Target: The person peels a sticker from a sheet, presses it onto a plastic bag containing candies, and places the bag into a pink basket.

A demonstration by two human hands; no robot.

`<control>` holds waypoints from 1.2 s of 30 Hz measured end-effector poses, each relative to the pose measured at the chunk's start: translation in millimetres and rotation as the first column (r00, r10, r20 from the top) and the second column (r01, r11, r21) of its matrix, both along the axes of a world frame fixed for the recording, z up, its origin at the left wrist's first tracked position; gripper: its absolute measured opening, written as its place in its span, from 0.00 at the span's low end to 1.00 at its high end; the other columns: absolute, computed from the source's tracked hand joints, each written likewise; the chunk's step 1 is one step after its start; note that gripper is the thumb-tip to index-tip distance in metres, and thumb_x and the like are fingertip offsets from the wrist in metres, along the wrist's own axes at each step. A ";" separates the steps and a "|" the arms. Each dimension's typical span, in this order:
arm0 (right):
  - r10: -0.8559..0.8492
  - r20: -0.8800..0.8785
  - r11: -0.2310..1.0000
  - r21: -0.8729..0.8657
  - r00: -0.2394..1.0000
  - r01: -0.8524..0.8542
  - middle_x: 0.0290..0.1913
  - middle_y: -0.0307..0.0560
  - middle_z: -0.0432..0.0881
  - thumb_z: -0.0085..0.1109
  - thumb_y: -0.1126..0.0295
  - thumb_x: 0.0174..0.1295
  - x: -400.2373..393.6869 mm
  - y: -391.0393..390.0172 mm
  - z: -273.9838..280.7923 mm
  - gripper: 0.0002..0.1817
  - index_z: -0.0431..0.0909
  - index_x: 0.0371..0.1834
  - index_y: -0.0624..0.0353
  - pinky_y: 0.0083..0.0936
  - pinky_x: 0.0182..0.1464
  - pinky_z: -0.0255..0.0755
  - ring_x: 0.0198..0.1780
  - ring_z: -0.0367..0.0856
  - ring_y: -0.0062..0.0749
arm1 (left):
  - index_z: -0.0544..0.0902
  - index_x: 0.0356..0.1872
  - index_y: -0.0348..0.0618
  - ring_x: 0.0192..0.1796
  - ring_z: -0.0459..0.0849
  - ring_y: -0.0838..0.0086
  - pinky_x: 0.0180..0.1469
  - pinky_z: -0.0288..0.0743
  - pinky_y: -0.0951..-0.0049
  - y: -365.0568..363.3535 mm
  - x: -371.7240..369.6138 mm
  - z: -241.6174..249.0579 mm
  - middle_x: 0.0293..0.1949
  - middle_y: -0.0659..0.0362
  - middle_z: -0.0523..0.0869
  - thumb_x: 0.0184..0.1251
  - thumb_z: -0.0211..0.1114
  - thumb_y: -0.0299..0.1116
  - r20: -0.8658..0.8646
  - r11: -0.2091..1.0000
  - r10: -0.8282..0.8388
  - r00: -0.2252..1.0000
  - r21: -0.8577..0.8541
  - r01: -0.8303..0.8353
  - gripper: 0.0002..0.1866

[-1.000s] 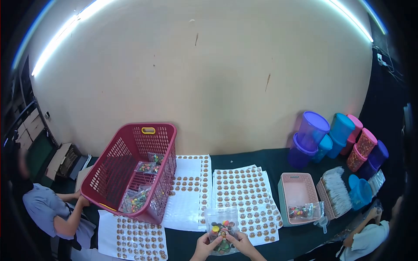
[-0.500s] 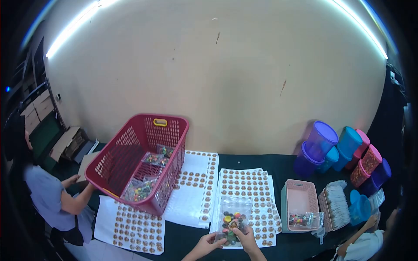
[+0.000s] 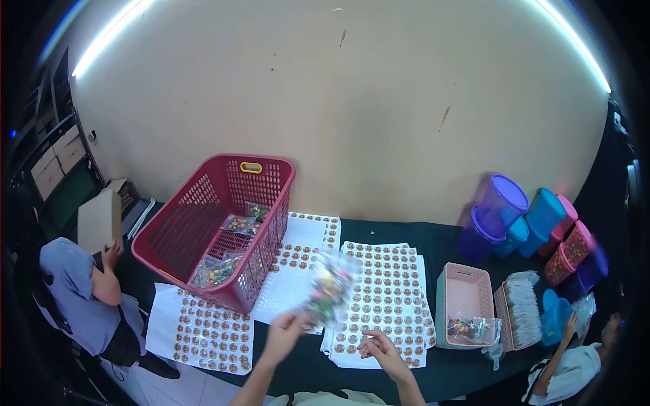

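My left hand (image 3: 286, 333) grips the lower left corner of a clear bag of colourful candies (image 3: 330, 289), which is raised, tilted and blurred by motion. Beneath the bag lie white sheets with rows of round brown stickers (image 3: 386, 298). My right hand (image 3: 380, 353) is apart from the bag, over the lower part of the sheets, with its fingers curled and partly spread and nothing visible in them. A big dark red basket (image 3: 244, 298) at the left holds several similar candy bags (image 3: 220, 269).
A pink basket (image 3: 467, 274) with candy bags stands on the right, beside a basket of stacked clear packets (image 3: 523, 311). Purple, blue and pink tubs (image 3: 502, 206) stand behind. A person at the left touches a cardboard box (image 3: 99, 223); another sits at the lower right.
The candy bag has risen and moved left in my left hand, and my right hand has let go of it. The person at the left has moved from the red basket to a cardboard box.
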State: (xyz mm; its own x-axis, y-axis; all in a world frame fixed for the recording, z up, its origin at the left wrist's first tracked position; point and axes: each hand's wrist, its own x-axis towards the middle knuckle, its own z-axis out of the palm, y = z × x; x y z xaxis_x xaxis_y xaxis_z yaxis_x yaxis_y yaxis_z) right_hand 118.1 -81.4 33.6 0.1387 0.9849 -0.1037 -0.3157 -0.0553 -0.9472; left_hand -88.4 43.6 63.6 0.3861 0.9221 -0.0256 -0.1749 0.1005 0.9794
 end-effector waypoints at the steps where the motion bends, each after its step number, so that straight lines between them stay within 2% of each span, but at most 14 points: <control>1: 0.014 0.051 0.999 -0.053 0.999 -0.011 0.33 0.45 0.78 0.48 0.69 0.62 4.6 -1.5 -2.8 0.13 0.69 0.47 0.65 0.20 0.40 0.70 0.34 0.73 0.21 | 0.76 0.40 0.32 0.34 0.81 0.77 0.39 0.77 0.77 12.0 -9.5 9.8 0.32 0.58 0.81 0.65 0.53 0.33 0.048 0.993 0.105 0.993 0.041 -0.107 0.13; 4: 0.017 0.119 0.995 -0.097 0.993 -0.006 0.34 0.45 0.78 0.49 0.70 0.62 17.5 -3.0 -18.2 0.12 0.71 0.46 0.65 0.18 0.39 0.70 0.34 0.74 0.21 | 0.75 0.39 0.34 0.33 0.81 0.76 0.37 0.77 0.77 47.7 -36.5 44.2 0.33 0.56 0.81 0.65 0.52 0.35 0.193 0.922 0.356 0.914 0.086 -0.377 0.12; 7: -0.102 0.039 0.974 -0.200 0.994 0.108 0.33 0.45 0.79 0.51 0.70 0.60 24.4 -6.1 -20.3 0.12 0.72 0.43 0.66 0.17 0.39 0.71 0.32 0.76 0.21 | 0.72 0.44 0.35 0.36 0.81 0.76 0.38 0.76 0.79 83.8 -57.9 54.3 0.38 0.56 0.80 0.66 0.51 0.38 0.319 0.872 0.454 0.832 0.031 -0.488 0.15; 11: -0.153 0.046 0.966 -0.203 0.987 0.159 0.34 0.46 0.79 0.54 0.74 0.57 34.1 -7.4 -44.4 0.09 0.73 0.40 0.67 0.16 0.34 0.70 0.32 0.76 0.20 | 0.64 0.55 0.36 0.50 0.76 0.67 0.49 0.72 0.69 99.7 -62.5 55.6 0.52 0.50 0.73 0.68 0.46 0.43 0.370 0.942 0.320 0.872 -0.023 -0.335 0.22; 16: -0.173 0.032 0.970 -0.165 0.984 0.176 0.29 0.44 0.79 0.57 0.76 0.54 27.1 -8.6 -40.5 0.05 0.75 0.32 0.67 0.13 0.28 0.67 0.26 0.74 0.18 | 0.60 0.60 0.38 0.55 0.73 0.64 0.56 0.65 0.63 78.8 -38.4 21.5 0.56 0.49 0.70 0.68 0.43 0.46 0.178 0.938 -0.190 0.965 -0.259 0.232 0.26; 18: -0.214 -0.003 0.960 -0.187 0.977 0.210 0.25 0.43 0.79 0.58 0.76 0.53 29.3 -7.2 -39.6 0.05 0.76 0.29 0.67 0.11 0.25 0.65 0.23 0.73 0.17 | 0.61 0.60 0.38 0.56 0.72 0.65 0.57 0.64 0.64 63.6 -21.9 -14.1 0.57 0.49 0.69 0.67 0.44 0.46 0.084 0.889 -0.322 0.943 -0.315 0.332 0.26; 20: -0.262 0.078 0.941 -0.200 0.962 0.272 0.19 0.41 0.77 0.57 0.74 0.54 34.3 -7.5 -44.9 0.06 0.78 0.26 0.66 0.10 0.21 0.61 0.19 0.70 0.16 | 0.61 0.59 0.37 0.56 0.72 0.65 0.58 0.63 0.64 43.0 -4.9 -39.3 0.57 0.49 0.69 0.67 0.44 0.44 -0.158 0.863 -0.391 0.907 -0.406 0.301 0.25; 22: -0.358 0.131 0.900 -0.216 0.924 0.379 0.13 0.36 0.70 0.55 0.68 0.56 39.4 -6.2 -30.6 0.13 0.74 0.17 0.62 0.10 0.17 0.55 0.14 0.64 0.13 | 0.61 0.59 0.35 0.57 0.72 0.64 0.59 0.60 0.64 24.1 0.6 -92.6 0.55 0.47 0.71 0.65 0.47 0.46 -0.396 0.878 -0.475 0.786 -0.275 0.392 0.28; 24: -0.515 0.098 0.829 -0.197 0.852 0.524 0.12 0.35 0.69 0.53 0.66 0.58 51.9 -6.9 -28.6 0.16 0.70 0.13 0.59 0.10 0.16 0.53 0.13 0.63 0.13 | 0.59 0.61 0.36 0.61 0.66 0.58 0.61 0.58 0.65 2.3 -0.9 -137.3 0.57 0.44 0.67 0.60 0.52 0.52 -0.799 0.856 -0.300 0.521 0.015 0.517 0.35; 26: -0.562 0.111 0.805 -0.156 0.820 0.573 0.11 0.35 0.68 0.50 0.66 0.60 75.1 -13.1 -35.7 0.17 0.69 0.12 0.57 0.10 0.15 0.52 0.12 0.61 0.13 | 0.47 0.64 0.36 0.68 0.40 0.47 0.62 0.46 0.45 -9.1 2.8 -163.4 0.66 0.43 0.46 0.52 0.54 0.61 -0.902 0.798 -0.408 0.143 -0.275 0.536 0.48; 29: -0.708 0.030 0.705 -0.031 0.706 0.708 0.18 0.38 0.72 0.46 0.69 0.60 118.9 -26.5 -54.6 0.11 0.71 0.21 0.58 0.11 0.20 0.58 0.17 0.67 0.16 | 0.45 0.65 0.37 0.68 0.32 0.47 0.60 0.34 0.38 -27.1 -4.2 -204.8 0.67 0.43 0.38 0.51 0.54 0.63 -0.863 0.807 -0.448 0.234 -0.277 0.521 0.50; 31: -0.786 -0.094 0.615 -0.028 0.611 0.788 0.27 0.41 0.75 0.44 0.70 0.61 141.0 -37.0 -48.7 0.06 0.70 0.32 0.59 0.14 0.26 0.63 0.25 0.71 0.20 | 0.43 0.65 0.37 0.67 0.27 0.45 0.59 0.27 0.37 -38.7 -5.7 -218.8 0.67 0.43 0.33 0.50 0.54 0.64 -0.952 0.810 -0.253 0.170 -0.113 0.576 0.52; 33: -0.823 -0.144 0.559 -0.032 0.550 0.829 0.36 0.44 0.75 0.46 0.70 0.60 166.3 -57.2 -49.7 0.11 0.67 0.45 0.59 0.19 0.31 0.67 0.30 0.73 0.25 | 0.41 0.65 0.37 0.67 0.25 0.46 0.58 0.25 0.36 -42.7 -9.5 -223.1 0.66 0.44 0.30 0.49 0.54 0.64 -0.947 0.807 -0.251 0.200 -0.090 0.584 0.53; 36: -0.944 -0.161 0.299 -0.038 0.289 0.954 0.40 0.46 0.73 0.48 0.70 0.60 208.7 -89.4 -70.1 0.14 0.66 0.48 0.60 0.19 0.33 0.66 0.34 0.74 0.24 | 0.38 0.65 0.37 0.67 0.23 0.47 0.58 0.22 0.37 -42.3 -9.5 -220.0 0.66 0.45 0.27 0.49 0.54 0.65 -0.943 0.806 -0.248 0.223 -0.073 0.588 0.54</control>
State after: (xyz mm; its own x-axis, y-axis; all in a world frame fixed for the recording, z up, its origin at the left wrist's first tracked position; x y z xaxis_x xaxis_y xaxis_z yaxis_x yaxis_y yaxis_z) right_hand 326.7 -170.8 -36.4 0.9705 0.1783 -0.1623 -0.2239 0.4164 -0.8812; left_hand -97.9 1.2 -156.4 0.6082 0.6609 -0.4396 0.7817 -0.4024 0.4765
